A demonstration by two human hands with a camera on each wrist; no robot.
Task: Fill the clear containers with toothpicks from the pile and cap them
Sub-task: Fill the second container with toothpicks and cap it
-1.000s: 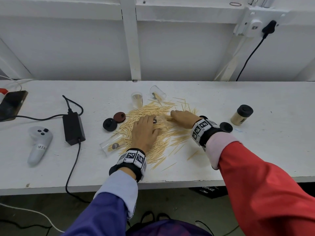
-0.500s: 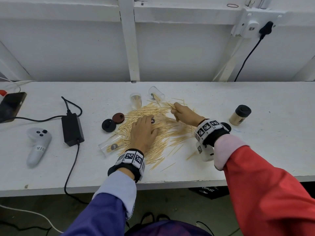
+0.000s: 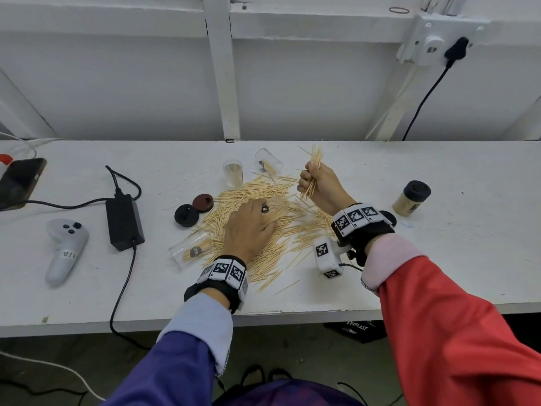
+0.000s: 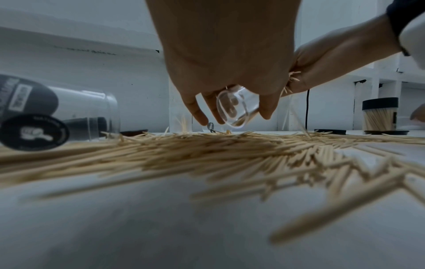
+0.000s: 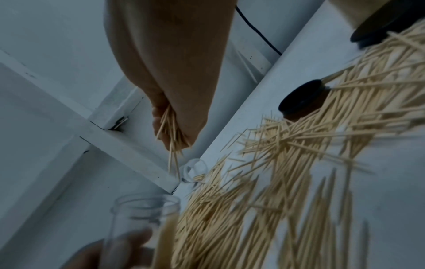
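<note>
A wide pile of toothpicks (image 3: 263,227) covers the middle of the white table (image 3: 439,259). My left hand (image 3: 248,230) lies low over the pile and holds a tilted clear container (image 4: 234,107) in its fingers; the hand hides most of it in the head view. My right hand (image 3: 317,184) is raised above the pile's far right and grips a bundle of toothpicks (image 3: 315,159), tips up. One clear container (image 3: 232,172) stands upright, another (image 3: 268,161) lies behind it, and a third (image 3: 190,250) lies at the pile's left. Caps: black (image 3: 186,215), brown (image 3: 202,202).
A capped container full of toothpicks (image 3: 411,202) stands at the right, with a black cap (image 3: 390,219) behind my right wrist. At the left are a power adapter (image 3: 124,221) with its cable, a white controller (image 3: 66,247) and a phone (image 3: 19,183). A white wall rises behind the table.
My right hand closed on a bundle of toothpicks, rose off the pile and turned the bundle upright. My left hand stayed on the pile.
</note>
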